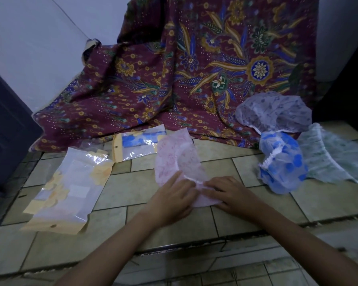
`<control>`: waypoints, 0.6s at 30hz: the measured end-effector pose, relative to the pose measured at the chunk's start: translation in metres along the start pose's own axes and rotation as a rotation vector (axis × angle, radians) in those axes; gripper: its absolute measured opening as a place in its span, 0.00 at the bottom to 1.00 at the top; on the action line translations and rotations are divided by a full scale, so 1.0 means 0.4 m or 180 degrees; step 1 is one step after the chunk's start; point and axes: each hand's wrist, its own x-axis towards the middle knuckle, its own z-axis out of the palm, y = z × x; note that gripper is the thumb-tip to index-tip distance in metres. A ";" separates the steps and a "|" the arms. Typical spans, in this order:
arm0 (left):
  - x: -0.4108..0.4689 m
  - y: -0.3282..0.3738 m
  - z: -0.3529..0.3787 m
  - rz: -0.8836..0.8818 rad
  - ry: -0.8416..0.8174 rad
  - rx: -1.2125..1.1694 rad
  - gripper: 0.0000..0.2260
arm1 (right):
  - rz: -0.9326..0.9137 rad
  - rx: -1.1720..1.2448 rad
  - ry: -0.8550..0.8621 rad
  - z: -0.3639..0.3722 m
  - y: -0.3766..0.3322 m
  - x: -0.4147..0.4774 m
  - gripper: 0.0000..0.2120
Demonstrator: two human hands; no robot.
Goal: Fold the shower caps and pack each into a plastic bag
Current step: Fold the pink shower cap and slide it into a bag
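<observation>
At the far left, a clear plastic bag with a pale yellow printed card (66, 188) is lying flat on the tiled floor (116, 190), and whether it is already holding a cap is hard to tell. Just behind it, a second clear yellow-edged bag (140, 146) is showing a folded blue-spotted cap inside, so at least one looks packed. In the centre, the thin pink crinkled shower cap (179, 159) is lying spread on the tiles and is only being folded. The left hand (172, 196) is pressing its near edge with fairly straight fingers, while the right hand (229, 193) is curling its fingertips onto the same fold, seemingly pinching it. To the right, a blue-dotted translucent cap (282, 164), a grey-flowered white cap (275, 112) and a pale green cap (335, 159) are waiting unfolded, so most of the job is probably remaining.
</observation>
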 end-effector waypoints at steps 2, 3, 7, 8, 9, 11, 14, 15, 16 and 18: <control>0.011 0.027 0.015 -0.0112 0.0254 -0.0270 0.07 | 0.0212 0.0239 0.0118 -0.001 -0.006 0.004 0.17; 0.013 0.035 0.024 -0.0250 0.0344 -0.0472 0.07 | 0.0318 0.0287 0.0147 -0.006 -0.010 0.003 0.17; 0.000 0.048 0.027 -0.0940 0.0327 -0.1228 0.16 | 0.1008 0.0802 0.0003 -0.008 -0.020 0.002 0.27; -0.001 0.049 0.026 -0.1133 0.0292 -0.1397 0.16 | 0.1148 0.0980 -0.0017 -0.008 -0.021 0.004 0.28; -0.001 0.050 0.027 -0.1330 0.0292 -0.1506 0.15 | 0.1200 0.1109 0.0066 -0.003 -0.021 0.009 0.27; 0.001 0.056 0.027 -0.1641 0.0373 -0.1557 0.13 | 0.1427 0.1221 0.0253 0.009 -0.024 0.018 0.25; 0.004 0.064 0.030 -0.1917 0.0471 -0.1463 0.13 | 0.1838 0.1101 0.0499 0.020 -0.038 0.033 0.27; 0.006 0.067 0.032 -0.1990 0.0472 -0.1378 0.13 | 0.1881 0.0962 0.0624 0.026 -0.044 0.035 0.25; 0.010 0.070 0.036 -0.2034 0.0491 -0.1262 0.13 | 0.1939 0.0877 0.0711 0.029 -0.048 0.036 0.23; 0.017 0.073 0.039 -0.2084 0.0476 -0.1074 0.13 | 0.2087 0.0883 0.0817 0.034 -0.057 0.035 0.19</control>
